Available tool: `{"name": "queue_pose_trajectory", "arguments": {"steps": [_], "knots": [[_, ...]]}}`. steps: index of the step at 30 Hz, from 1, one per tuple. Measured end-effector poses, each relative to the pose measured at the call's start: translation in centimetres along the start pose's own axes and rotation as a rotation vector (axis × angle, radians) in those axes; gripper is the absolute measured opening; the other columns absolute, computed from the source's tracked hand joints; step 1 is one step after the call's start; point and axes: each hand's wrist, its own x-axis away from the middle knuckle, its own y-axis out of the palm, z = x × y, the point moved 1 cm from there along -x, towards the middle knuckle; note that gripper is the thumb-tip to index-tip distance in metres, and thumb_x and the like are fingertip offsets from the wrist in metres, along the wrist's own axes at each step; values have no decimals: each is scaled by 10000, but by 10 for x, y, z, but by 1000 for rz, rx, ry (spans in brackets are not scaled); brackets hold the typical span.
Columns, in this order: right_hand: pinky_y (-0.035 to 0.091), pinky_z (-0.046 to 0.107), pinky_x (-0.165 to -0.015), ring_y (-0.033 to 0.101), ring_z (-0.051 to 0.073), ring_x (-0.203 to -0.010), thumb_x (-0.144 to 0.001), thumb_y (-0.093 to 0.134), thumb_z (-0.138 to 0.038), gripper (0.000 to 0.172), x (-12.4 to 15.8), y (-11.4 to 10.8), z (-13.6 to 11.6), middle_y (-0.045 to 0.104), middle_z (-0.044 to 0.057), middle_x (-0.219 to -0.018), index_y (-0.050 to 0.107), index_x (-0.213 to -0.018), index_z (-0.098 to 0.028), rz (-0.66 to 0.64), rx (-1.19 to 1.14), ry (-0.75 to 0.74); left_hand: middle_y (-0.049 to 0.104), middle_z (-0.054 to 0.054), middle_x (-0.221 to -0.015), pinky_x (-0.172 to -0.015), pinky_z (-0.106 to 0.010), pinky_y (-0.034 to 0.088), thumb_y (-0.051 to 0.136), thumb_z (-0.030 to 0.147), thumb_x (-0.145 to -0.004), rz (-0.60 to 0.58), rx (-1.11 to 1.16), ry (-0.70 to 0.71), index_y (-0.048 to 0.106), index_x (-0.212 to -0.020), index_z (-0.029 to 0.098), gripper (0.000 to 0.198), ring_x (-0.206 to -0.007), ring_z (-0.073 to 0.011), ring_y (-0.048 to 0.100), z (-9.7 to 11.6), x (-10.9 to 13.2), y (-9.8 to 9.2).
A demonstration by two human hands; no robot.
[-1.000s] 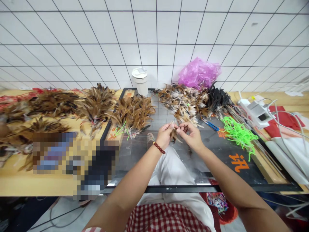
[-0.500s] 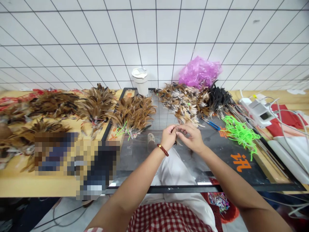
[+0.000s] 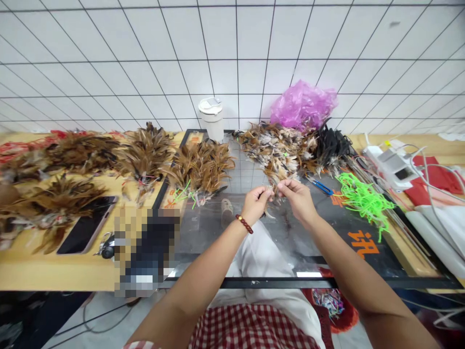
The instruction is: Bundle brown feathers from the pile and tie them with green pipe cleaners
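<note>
My left hand (image 3: 255, 204), with a red bead bracelet on the wrist, and my right hand (image 3: 298, 198) meet above the glass sheet (image 3: 327, 242) at the table's middle. Both pinch a small bunch of brown feathers (image 3: 272, 195) between their fingertips; its tips hang down between the hands. Just behind them lies a loose heap of brown and white feathers (image 3: 278, 148). Blue scissors (image 3: 321, 186) rest to the right of my right hand.
Tied brown feather bundles (image 3: 201, 167) cover the wooden table to the left, beside a phone (image 3: 87, 231). A white cup (image 3: 211, 118), pink plastic bag (image 3: 303, 104), black feathers (image 3: 331, 144), neon green cords (image 3: 363, 199) and a white device with cables (image 3: 394, 166) stand behind and right.
My hands have lifted slightly and parted a little, drawing the feather bunch up between them. The view has tilted down a bit.
</note>
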Motion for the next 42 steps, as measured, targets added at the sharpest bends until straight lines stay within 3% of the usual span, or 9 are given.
{"name": "queue_pose_trajectory", "arguments": {"steps": [10,15,20,33,42], "knots": [[451,238,-594,533,99,-593,-654,772,-362,238,1,1,0,601,-17,-647,632,-739,-189,5,-60,-9,579,-10,-659,-707,-237,417,542,291,-821,-68,-86,79,628,-678,142,224,-676,-116,530,0,1,1],[454,241,-602,528,91,-603,-646,783,-344,333,-1,1,0,589,-28,-683,661,-922,-201,-11,-92,-5,591,-15,-669,-699,-238,424,548,313,-820,-71,-83,84,635,-684,143,235,-672,-115,532,-1,0,1],[458,242,-608,526,88,-603,-672,768,-341,327,0,2,-1,583,-33,-669,689,-966,-218,-53,-94,-14,595,-12,-659,-690,-243,425,565,342,-813,-63,-56,79,642,-695,145,243,-653,-113,527,-1,1,2],[448,243,-581,541,95,-566,-643,785,-387,255,3,6,2,641,-19,-645,686,-775,-192,-107,-128,68,597,-13,-671,-704,-240,423,556,277,-805,-67,-82,90,631,-672,142,203,-676,-113,528,5,2,2],[420,205,-559,512,68,-556,-593,820,-385,316,1,0,-1,646,-20,-635,727,-822,-187,-146,-176,189,596,-27,-687,-714,-254,421,532,312,-822,-108,-98,127,604,-644,146,254,-695,-126,528,5,2,2]]}}
